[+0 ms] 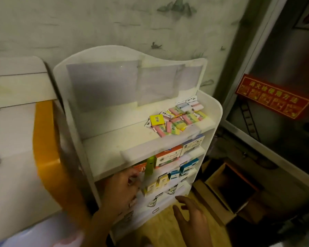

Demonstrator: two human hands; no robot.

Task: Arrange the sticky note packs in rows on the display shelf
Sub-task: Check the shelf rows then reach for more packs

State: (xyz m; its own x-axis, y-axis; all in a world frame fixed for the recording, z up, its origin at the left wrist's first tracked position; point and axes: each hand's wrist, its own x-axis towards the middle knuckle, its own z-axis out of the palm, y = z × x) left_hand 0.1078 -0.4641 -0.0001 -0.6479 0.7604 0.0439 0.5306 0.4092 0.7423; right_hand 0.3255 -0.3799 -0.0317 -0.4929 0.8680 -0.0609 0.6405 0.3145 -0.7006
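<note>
The right hand hovered nearest, fingers spread and relaxed, holding nothing. The left hand reached into a lower tier of the display shelf, fingers curled; whether it held anything could not be told through the blur. The sticky note packs lay well above both hands, heaped loosely at the top tier's right end. They looked light, stiff and small, probably slick in wrappers, best pinched across the short edges, one or two together.

Small stationery shop suggested: white tiered display shelf stocked with pastel sticky note packs and boxed goods; red fire-hydrant instruction sign mounted on adjacent cabinet.
</note>
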